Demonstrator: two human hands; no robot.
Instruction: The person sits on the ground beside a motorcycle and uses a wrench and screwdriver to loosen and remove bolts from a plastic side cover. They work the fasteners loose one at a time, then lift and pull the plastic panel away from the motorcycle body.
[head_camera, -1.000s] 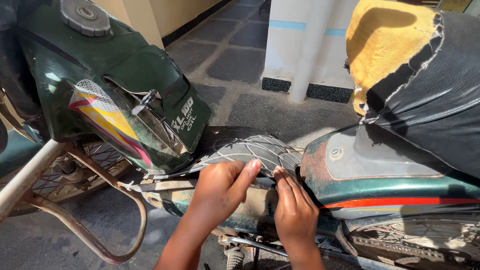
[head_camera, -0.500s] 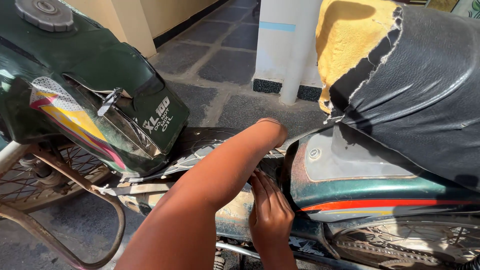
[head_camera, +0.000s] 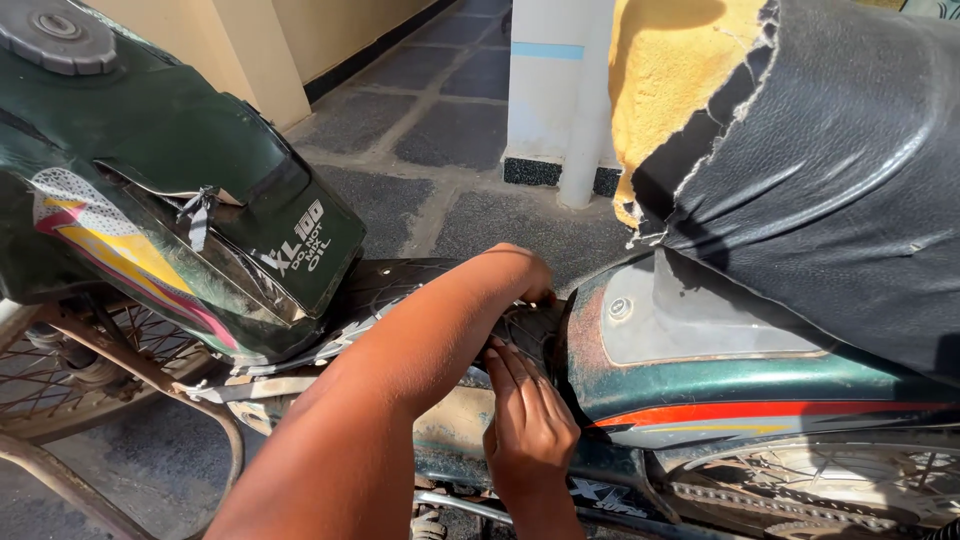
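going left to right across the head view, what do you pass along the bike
spoked wheel → green fuel tank → left forearm reaching over the frame → right hand pressed on the dark tyre-like rubber → green side panel with red stripe → torn black seat

Upper left of the frame sat a dark green fuel tank (head_camera: 150, 190) with a grey filler cap (head_camera: 55, 28) and a yellow-and-pink stripe. At upper right, a torn black seat (head_camera: 840, 170) showed yellow foam (head_camera: 670, 80). A white pillar (head_camera: 555, 90) stood top centre on grey paving (head_camera: 440, 130). A spoked wheel (head_camera: 60, 375) lay at lower left.
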